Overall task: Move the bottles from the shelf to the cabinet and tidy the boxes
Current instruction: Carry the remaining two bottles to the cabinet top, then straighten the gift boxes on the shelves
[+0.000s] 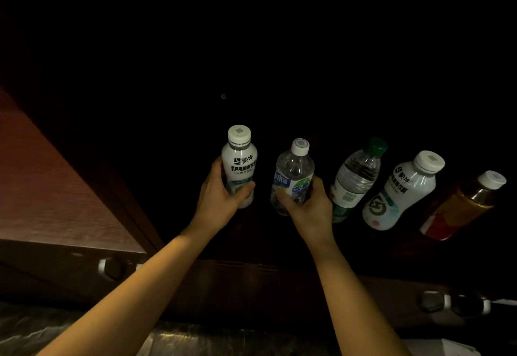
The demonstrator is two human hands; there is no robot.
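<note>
Both my arms reach into a dark cabinet. My left hand grips a white milk-drink bottle with a white cap, held upright. My right hand grips a clear water bottle with a blue label and white cap, just right of the first. Three more bottles stand in a row to the right: a clear bottle with a green cap, a second white milk-drink bottle, and an amber tea bottle with a red label.
An open brown wooden cabinet door swings out on the left, with hinges at the cabinet's lower edge. The cabinet's back is black and unreadable. A dark stone floor lies below; something white lies at the bottom right.
</note>
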